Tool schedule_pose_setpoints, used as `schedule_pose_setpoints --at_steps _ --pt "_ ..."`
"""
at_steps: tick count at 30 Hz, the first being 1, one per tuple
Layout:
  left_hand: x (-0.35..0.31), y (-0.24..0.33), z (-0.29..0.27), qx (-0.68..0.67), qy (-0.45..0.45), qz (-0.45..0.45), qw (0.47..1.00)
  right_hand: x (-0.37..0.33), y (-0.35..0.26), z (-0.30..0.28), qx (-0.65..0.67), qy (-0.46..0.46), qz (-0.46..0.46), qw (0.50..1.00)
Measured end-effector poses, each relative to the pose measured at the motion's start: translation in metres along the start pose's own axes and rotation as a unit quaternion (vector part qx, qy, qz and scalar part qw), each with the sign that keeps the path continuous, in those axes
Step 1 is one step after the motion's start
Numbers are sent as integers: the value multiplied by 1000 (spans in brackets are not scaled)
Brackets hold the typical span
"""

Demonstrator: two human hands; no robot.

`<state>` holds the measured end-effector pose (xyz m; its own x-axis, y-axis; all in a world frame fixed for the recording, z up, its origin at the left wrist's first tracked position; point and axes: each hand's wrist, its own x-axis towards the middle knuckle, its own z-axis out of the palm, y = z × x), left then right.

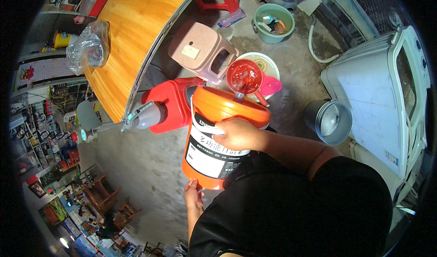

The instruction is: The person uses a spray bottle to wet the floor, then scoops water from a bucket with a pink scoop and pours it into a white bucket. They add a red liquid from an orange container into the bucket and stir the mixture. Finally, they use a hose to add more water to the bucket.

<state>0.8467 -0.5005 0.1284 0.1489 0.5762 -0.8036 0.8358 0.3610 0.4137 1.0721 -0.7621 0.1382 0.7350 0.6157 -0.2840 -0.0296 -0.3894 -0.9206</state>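
Note:
A large orange bucket [214, 177] with a black-and-white label is held tilted, its lid end pointing away from me. My right hand [236, 135] is closed around its white handle [200, 124]. Down at the bucket's bottom edge, my left hand [195, 196] grips the base. A short clear spout [240, 94] on the orange lid [227, 103] reaches the rim of a red dipper [245, 76], which holds frothy liquid. The dipper sits over a white basin [257, 56], beside a bright pink object [271, 85].
Left of the bucket stand a red jerrycan [170, 103], a translucent spray bottle [150, 116] and a pinkish stool [193, 47]. A wooden table [141, 25] lies beyond. Toward the right are stacked grey buckets [334, 125] and a white washing machine [368, 88]. A green bucket [273, 22] stands farther off.

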Motion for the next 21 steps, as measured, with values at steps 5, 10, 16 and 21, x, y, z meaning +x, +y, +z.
schedule_pose_setpoints --at_steps 5,10,16,21 --pt "-8 11 -5 -10 3 35 999 -4 -3 -6 22 -5 17 1000" --pt "-17 20 -7 2 13 58 998 -9 -3 -9 32 -2 23 999" --pt "-23 19 1 11 5 59 998 -10 -5 -15 14 3 11 1000" --pt "-23 14 6 1 23 49 999 -7 -6 -18 5 -9 29 1000"
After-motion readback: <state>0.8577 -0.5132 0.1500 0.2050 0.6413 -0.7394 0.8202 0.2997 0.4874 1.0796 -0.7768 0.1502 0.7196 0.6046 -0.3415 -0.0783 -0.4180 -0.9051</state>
